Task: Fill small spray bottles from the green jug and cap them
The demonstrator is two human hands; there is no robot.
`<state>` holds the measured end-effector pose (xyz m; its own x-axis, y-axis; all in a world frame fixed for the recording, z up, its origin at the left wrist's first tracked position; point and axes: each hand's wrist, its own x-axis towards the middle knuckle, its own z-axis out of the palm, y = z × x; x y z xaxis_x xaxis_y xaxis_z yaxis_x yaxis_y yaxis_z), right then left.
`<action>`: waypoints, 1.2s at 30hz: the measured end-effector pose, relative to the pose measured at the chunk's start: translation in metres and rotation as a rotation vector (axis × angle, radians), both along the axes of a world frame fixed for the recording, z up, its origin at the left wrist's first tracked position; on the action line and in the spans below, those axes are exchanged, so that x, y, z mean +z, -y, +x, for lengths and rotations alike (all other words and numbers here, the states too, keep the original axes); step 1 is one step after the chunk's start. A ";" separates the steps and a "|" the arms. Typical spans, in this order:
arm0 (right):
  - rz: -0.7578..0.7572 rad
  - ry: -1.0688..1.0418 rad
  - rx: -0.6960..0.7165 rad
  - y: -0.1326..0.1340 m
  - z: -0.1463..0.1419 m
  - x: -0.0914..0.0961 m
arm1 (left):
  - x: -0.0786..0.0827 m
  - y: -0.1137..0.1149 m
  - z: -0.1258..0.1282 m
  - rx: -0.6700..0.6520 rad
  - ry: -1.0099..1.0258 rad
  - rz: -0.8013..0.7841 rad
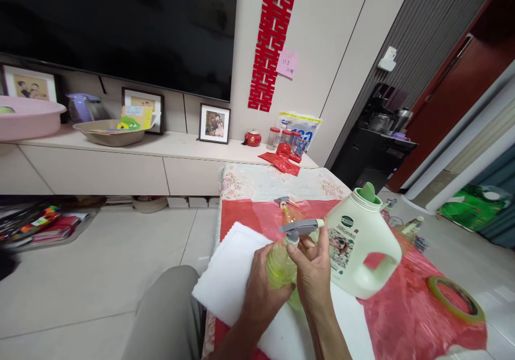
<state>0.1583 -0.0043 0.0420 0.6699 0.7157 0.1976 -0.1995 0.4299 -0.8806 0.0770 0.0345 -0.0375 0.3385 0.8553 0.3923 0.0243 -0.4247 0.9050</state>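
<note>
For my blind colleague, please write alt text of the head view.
The left grip holds a yellow-green spray bottle while the right grip touches its grey sprayer, above a white cloth. A large jug stands to the right.

Spray bottle [278,266], translucent, with horizontal ridges around the body; yellow-green in tint, deepening toward the lower exposed part. Grey spray head [300,227] set on top, lying crosswise over the neck, with pale nozzle tip [320,223] directed toward the right of the view. Held roughly upright, leaning slightly rightward at the top, above a white cloth [229,269]. Base and trigger largely covered; details indistinct there.
</note>
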 end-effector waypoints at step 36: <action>-0.445 0.444 -0.124 0.040 0.052 0.022 | -0.006 0.001 -0.002 0.004 0.006 -0.105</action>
